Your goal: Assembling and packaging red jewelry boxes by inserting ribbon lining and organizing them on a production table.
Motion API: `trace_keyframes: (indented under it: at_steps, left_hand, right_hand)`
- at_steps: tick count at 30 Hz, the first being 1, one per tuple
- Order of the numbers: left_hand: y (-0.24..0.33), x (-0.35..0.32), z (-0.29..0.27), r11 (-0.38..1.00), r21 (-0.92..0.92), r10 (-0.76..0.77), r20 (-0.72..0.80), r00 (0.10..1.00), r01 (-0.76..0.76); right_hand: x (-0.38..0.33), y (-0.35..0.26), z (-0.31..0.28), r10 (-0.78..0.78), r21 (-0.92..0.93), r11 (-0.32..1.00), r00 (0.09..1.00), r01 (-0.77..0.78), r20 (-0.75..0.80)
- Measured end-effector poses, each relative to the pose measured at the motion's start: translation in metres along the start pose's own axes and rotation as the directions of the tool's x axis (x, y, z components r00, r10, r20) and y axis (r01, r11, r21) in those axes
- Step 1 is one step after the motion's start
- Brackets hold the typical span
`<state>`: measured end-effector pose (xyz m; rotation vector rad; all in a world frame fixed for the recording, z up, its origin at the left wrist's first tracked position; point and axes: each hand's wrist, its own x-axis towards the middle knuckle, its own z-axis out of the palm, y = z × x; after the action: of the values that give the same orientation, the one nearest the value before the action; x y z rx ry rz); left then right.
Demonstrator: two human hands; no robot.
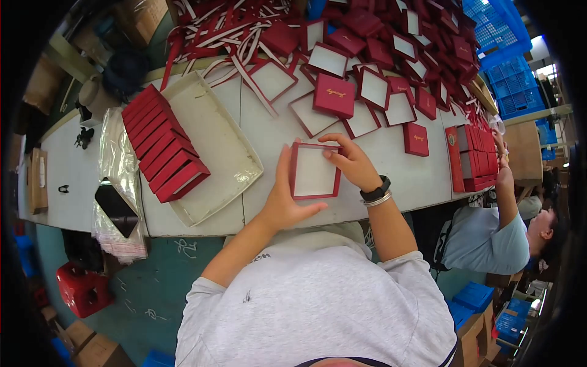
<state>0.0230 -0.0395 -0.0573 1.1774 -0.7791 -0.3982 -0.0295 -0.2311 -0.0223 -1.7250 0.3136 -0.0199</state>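
A shallow dark red box half with a white inside faces up over the table edge in front of me. My left hand lies along its left side, fingers straight and thumb out below it, and supports it. At the upper right rim, my right hand grips the same box half between curled index finger and thumb. Farther off lies a closed red box with gold lettering, among loose box halves with white insides. To the left, a row of red boxes stands in a shallow cream tray.
Red-and-white ribbons and a large heap of red boxes cover the far side. A phone lies on plastic bags at left. At right, a co-worker reaches toward stacked red boxes. A red stool stands lower left.
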Motion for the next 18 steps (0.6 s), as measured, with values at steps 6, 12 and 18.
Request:
trace_keyframes:
  at_steps: [6,12,18]
  left_hand:
    - [0.003,0.005,-0.008,0.887,0.46,0.009,0.084,0.996,-0.047]
    - [-0.005,0.01,0.003,0.778,0.603,-0.218,-0.006,0.976,0.177]
    - [-0.012,0.014,0.007,0.593,0.8,-0.057,0.158,0.986,-0.094]
  right_hand:
    - [0.012,-0.008,-0.018,0.145,-0.139,0.983,0.978,-0.124,0.151]
    - [0.053,-0.047,-0.019,0.018,-0.537,0.843,0.999,-0.041,-0.049]
    - [0.142,-0.045,0.045,-0.259,-0.736,0.654,0.966,0.175,-0.001]
